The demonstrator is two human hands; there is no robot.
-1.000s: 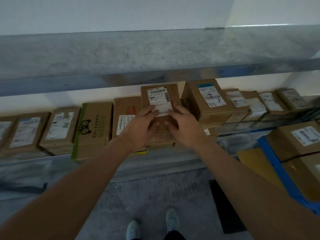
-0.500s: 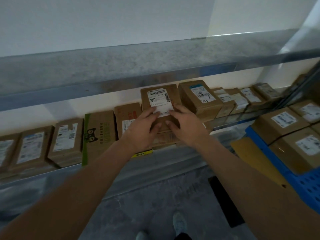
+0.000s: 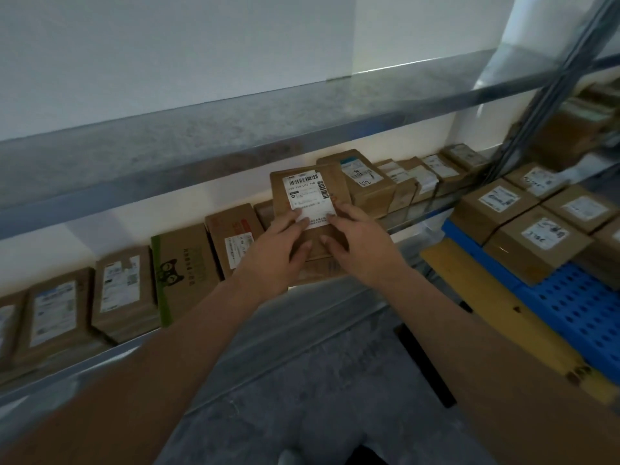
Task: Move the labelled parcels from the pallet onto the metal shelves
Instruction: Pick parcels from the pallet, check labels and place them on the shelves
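A flat brown parcel (image 3: 310,193) with a white barcode label lies on top of another box on the lower metal shelf (image 3: 100,359). My left hand (image 3: 275,250) and my right hand (image 3: 359,243) rest side by side on its top face. The fingers lie fairly straight across the label's lower edge, and the thumbs touch the near part. At the right stands a blue pallet (image 3: 577,303) bearing several labelled parcels (image 3: 536,236).
A row of brown parcels fills the lower shelf, among them a green-striped box (image 3: 184,266) and a taller box (image 3: 365,186) right of my hands. The upper shelf (image 3: 235,129) overhangs them. A grey upright (image 3: 550,85) and a yellow cardboard sheet (image 3: 486,297) are at the right.
Both hands stay on the labelled parcel. My view has swung to the right, so more of the pallet and its parcels shows.
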